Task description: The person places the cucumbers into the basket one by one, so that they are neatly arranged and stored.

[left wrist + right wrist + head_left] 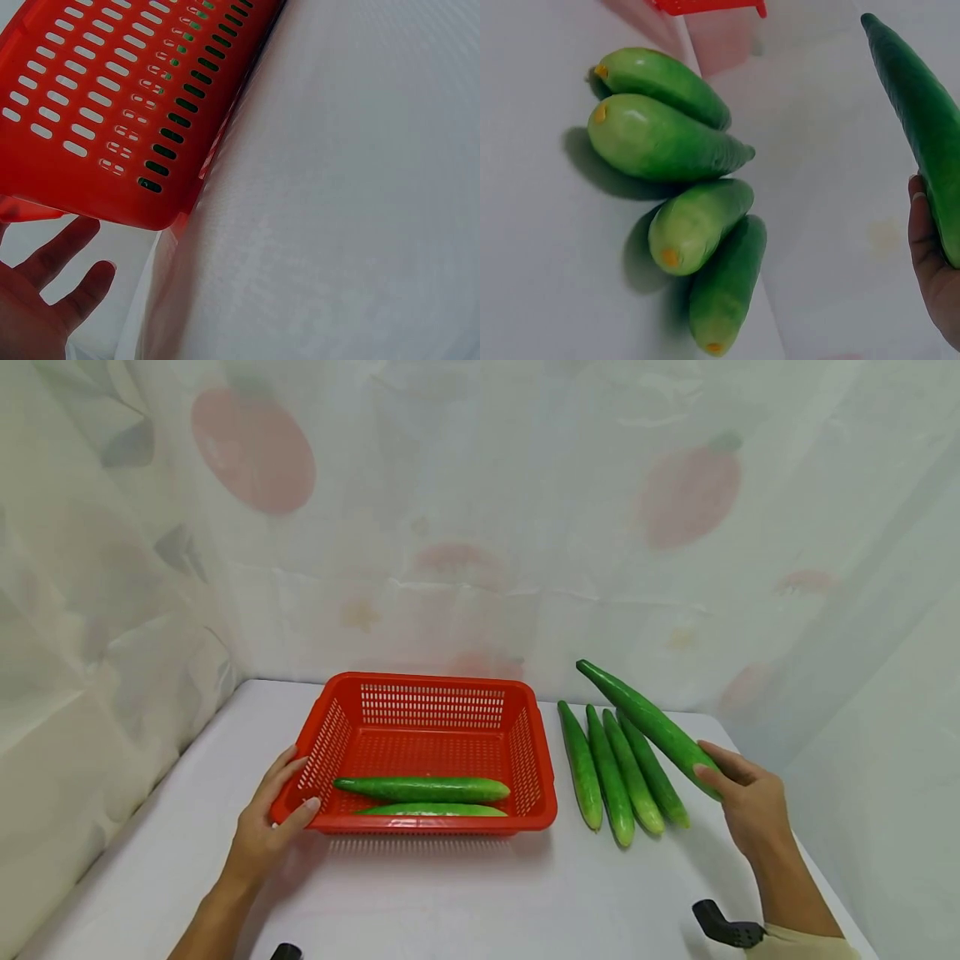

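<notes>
A long green cucumber is in my right hand, which grips it by its near end and holds it slanted above the table; the right wrist view shows this cucumber at the right edge. Under it, several more cucumbers lie side by side. My left hand holds the near left corner of a red plastic basket, its thumb over the rim. Two cucumbers lie crosswise in the basket, along the near wall. From the left wrist, the basket's slotted side appears above the fingers.
A white cloth covers the table. Pale sheeting printed with fruit hangs behind it and at both sides. A black wrist camera mount shows near the right forearm.
</notes>
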Available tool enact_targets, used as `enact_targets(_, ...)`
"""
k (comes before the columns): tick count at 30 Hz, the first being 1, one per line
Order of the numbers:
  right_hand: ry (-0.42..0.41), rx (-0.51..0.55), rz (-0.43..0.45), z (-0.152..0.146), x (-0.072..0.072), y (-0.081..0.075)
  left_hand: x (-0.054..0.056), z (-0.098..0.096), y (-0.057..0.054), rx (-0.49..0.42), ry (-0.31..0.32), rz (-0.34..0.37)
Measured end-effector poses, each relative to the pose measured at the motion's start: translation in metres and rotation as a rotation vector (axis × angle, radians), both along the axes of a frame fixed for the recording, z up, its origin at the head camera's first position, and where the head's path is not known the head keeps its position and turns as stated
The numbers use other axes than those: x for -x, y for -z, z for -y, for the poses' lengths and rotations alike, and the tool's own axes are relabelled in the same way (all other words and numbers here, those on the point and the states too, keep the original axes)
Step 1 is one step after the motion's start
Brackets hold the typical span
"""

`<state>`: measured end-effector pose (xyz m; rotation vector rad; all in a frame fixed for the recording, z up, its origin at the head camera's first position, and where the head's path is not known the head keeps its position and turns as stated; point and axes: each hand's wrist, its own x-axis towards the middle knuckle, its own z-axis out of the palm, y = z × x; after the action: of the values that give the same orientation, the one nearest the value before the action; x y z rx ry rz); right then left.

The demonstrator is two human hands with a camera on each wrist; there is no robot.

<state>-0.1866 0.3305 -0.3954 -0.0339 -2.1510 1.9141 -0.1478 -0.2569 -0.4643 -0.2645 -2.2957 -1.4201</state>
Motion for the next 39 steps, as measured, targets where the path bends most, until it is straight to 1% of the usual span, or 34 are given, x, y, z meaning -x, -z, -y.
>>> enact_targets(1, -0.02, 0.023, -0.009, 0.001, 0.0, -0.001, 0.0, 0.0, 0.0, 0.001, -0.002, 0.001)
enact_targets(6, -0.08, 0.016, -0.055, 0.01, 0.0, -0.007, 0.0, 0.0, 0.0, 0.009, -0.011, 0.006)
enact_targets(10, -0.132, 0.024, -0.101, 0.017, 0.002, -0.012, 0.0, 0.0, 0.001, 0.001, -0.006, 0.004)
enact_targets(14, -0.181, 0.031, -0.124, 0.023, 0.003, -0.015, -0.001, -0.001, 0.001, -0.01, -0.004, 0.015)
enact_targets(16, -0.205, 0.034, -0.129, 0.026, 0.003, -0.017, -0.001, -0.002, 0.0, -0.013, -0.005, 0.019)
enact_targets(19, -0.232, 0.011, -0.137, 0.031, 0.004, -0.02, -0.002, -0.002, -0.001, -0.013, -0.008, 0.022)
enact_targets(29, -0.282, -0.104, -0.137, 0.053, 0.01, -0.03, 0.0, -0.001, 0.0, -0.013, 0.002, 0.01)
enact_targets(31, -0.296, -0.115, -0.141, 0.058, 0.012, -0.031, 0.0, 0.0, 0.0, -0.014, 0.002, 0.011)
enact_targets(35, -0.329, -0.105, -0.144, 0.068, 0.017, -0.033, 0.0, 0.0, -0.001, -0.008, -0.006, 0.017)
enact_targets(37, -0.337, -0.11, -0.138, 0.073, 0.018, -0.034, 0.0, 0.0, -0.002, -0.002, -0.013, 0.027)
enact_targets(39, -0.333, -0.137, -0.125, 0.078, 0.02, -0.036, 0.0, 0.0, -0.002, 0.002, -0.019, 0.033)
